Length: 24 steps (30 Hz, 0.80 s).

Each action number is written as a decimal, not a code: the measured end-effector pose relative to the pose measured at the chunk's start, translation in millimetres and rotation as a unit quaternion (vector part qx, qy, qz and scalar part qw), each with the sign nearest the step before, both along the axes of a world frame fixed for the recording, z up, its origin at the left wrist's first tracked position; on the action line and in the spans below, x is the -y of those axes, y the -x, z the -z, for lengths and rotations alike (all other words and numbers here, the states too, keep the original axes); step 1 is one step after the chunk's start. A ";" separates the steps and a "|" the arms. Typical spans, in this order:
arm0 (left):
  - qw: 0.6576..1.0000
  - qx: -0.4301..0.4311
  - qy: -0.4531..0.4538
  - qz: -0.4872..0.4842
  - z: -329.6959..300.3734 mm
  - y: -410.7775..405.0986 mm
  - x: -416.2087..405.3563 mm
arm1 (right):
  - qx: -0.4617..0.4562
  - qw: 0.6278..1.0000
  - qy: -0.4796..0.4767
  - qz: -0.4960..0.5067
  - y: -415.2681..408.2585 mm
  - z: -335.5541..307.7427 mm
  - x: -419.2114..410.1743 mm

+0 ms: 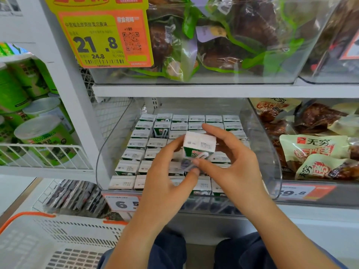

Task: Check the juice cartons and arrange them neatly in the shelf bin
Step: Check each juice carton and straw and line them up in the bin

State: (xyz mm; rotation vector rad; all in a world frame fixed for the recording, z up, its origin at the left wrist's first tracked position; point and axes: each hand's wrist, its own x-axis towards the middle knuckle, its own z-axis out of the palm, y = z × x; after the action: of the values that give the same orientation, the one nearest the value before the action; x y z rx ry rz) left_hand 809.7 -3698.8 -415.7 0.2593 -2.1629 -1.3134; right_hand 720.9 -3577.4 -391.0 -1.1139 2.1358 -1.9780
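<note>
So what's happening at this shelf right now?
A person is holding one small juice carton up in both hands, the left hand and right hand pinching it from either side, apparently checking it. Below it, the clear shelf bin is already packed with neat rows of similar cartons. A white basket sits at lower left.

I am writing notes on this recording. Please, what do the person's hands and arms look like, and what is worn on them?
Both the left hand and the right hand are bare: no gloves, rings or watch show. The forearms are uncovered too, with no sleeve reaching them in view. Fingernails are short and unpainted.
</note>
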 end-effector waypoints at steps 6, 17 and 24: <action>0.995 -0.029 -0.084 0.037 -4.3 -5.2 2.3 | -0.015 0.999 -0.033 -0.026 3.9 2.2 -0.6; 0.975 -0.089 -0.202 -0.008 -4.9 -1.5 12.8 | -0.014 0.988 -0.153 -0.012 16.4 14.7 3.9; 0.946 -0.058 -0.318 0.005 -7.2 -5.9 20.5 | -0.045 0.991 -0.122 0.038 17.4 15.2 -0.9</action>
State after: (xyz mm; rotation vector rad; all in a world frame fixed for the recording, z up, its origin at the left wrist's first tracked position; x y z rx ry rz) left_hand 815.6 -3719.3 -408.5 0.4091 -1.5864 -1.9529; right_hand 703.5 -3576.5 -406.2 -1.1157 2.4195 -1.6638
